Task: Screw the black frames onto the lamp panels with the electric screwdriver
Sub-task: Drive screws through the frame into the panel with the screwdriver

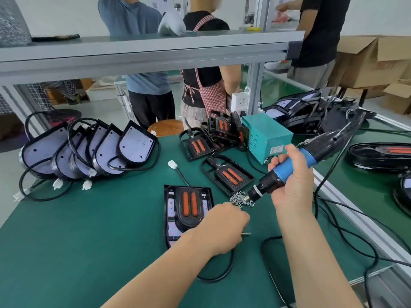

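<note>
A lamp panel with a black frame (188, 205) laid on it, two orange strips in its middle, lies flat on the green mat in front of me. My left hand (222, 227) rests on its lower right corner with fingers curled under; whether it grips the frame cannot be seen. My right hand (291, 178) grips the blue and black electric screwdriver (295, 167), tilted down to the left. Its tip dips into a small pile of silver screws (240, 199) just right of the frame. One loose screw (246, 233) lies by my left hand.
Several bare lamp panels (89, 152) with black cables lean in a row at left. More black frames (226, 174) lie behind the screws. A teal power box (265, 135) stands beyond. Assembled lamps (378, 154) sit at right. Cables (333, 230) trail across the mat. People stand behind the bench.
</note>
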